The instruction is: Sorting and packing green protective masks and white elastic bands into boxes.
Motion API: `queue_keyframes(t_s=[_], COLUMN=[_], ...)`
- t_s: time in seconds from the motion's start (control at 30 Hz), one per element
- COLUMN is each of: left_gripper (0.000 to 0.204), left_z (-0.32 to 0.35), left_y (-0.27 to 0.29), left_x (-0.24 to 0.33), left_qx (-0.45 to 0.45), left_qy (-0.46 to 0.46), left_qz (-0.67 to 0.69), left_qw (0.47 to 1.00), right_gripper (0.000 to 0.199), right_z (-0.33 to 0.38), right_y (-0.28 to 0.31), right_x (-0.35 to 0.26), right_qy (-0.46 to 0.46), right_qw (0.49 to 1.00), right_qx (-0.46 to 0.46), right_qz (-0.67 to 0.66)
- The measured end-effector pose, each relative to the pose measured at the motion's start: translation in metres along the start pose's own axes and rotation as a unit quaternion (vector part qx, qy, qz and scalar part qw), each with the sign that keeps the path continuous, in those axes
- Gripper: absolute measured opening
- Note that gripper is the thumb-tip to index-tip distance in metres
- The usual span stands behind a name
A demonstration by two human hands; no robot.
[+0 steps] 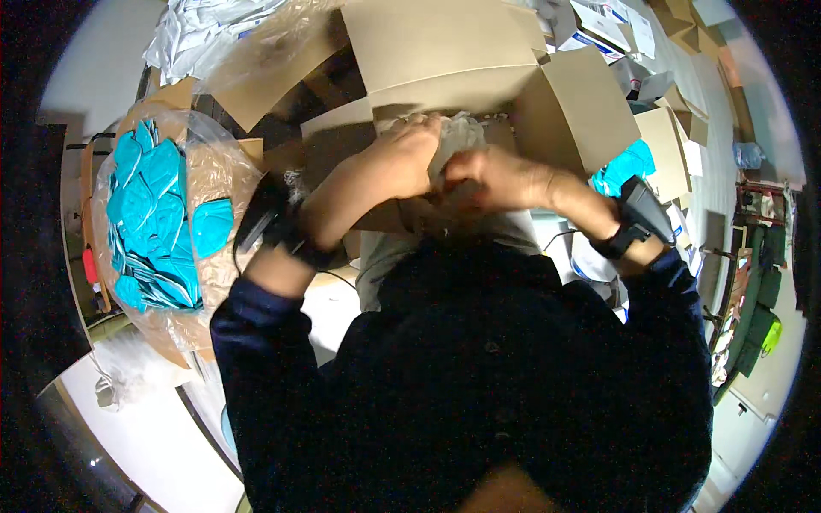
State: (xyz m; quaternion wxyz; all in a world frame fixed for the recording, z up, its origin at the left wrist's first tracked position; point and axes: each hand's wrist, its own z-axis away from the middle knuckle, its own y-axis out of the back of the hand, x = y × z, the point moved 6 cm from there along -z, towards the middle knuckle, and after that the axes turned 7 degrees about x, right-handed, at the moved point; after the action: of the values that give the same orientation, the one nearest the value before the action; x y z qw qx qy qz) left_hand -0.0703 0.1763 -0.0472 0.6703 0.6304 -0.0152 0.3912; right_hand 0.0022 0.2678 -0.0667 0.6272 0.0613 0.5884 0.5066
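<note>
In front of my body is a crumpled, pale see-through plastic bag (462, 135), at the near side of an open cardboard box (453, 38). My left hand (409, 158) is bent over the bag's left side with its fingers closed on the plastic. From the right, my right hand (494, 181) is closed on the lower part of the same bag, its fingers curled and blurred by motion. What the bag contains cannot be made out. Dark devices are strapped around both my wrists.
To the left, a big clear plastic bag (224, 158) holds a heap of teal face masks (154, 214). More teal masks (623, 168) lie right of the box, beside its open flap (590, 111). White packages (201, 38) are piled at the far left; small cartons (594, 30) stand at the far right.
</note>
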Motion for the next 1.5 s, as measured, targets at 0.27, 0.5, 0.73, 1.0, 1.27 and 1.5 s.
queue_keyframes(t_s=[0.27,0.5,0.73,1.0,1.27,1.5], left_gripper=[0.082,0.025,0.027,0.034,0.095,0.046], left_z=[-0.033,-0.016,0.027,0.000,-0.048,-0.054], left_y=[-0.073,-0.002,0.108,0.006,-0.042,-0.122], left_x=[-0.015,0.003,0.072,0.007,-0.025,-0.053], left_qx=[-0.122,0.123,0.348,0.120,-0.079,-0.004], left_qy=[0.140,0.074,-0.119,-0.166,0.187,0.241], left_qz=[-0.148,0.062,0.127,-0.129,-0.158,0.107], left_qw=[0.971,0.988,0.921,0.970,0.966,0.965], right_gripper=[0.068,0.043,0.030,0.050,0.071,0.059], right_z=[-0.007,0.020,0.097,0.059,0.005,-0.006], right_y=[-0.014,0.052,0.136,0.061,0.035,-0.040], right_x=[0.101,0.015,-0.050,0.007,0.065,0.118], right_qy=[-0.139,-0.088,0.013,-0.129,-0.143,-0.102], right_qw=[0.972,0.963,0.892,0.977,0.959,0.994], right_qx=[0.016,0.253,0.450,-0.016,-0.077,0.019], right_qz=[0.191,0.013,-0.046,0.168,0.233,0.020])
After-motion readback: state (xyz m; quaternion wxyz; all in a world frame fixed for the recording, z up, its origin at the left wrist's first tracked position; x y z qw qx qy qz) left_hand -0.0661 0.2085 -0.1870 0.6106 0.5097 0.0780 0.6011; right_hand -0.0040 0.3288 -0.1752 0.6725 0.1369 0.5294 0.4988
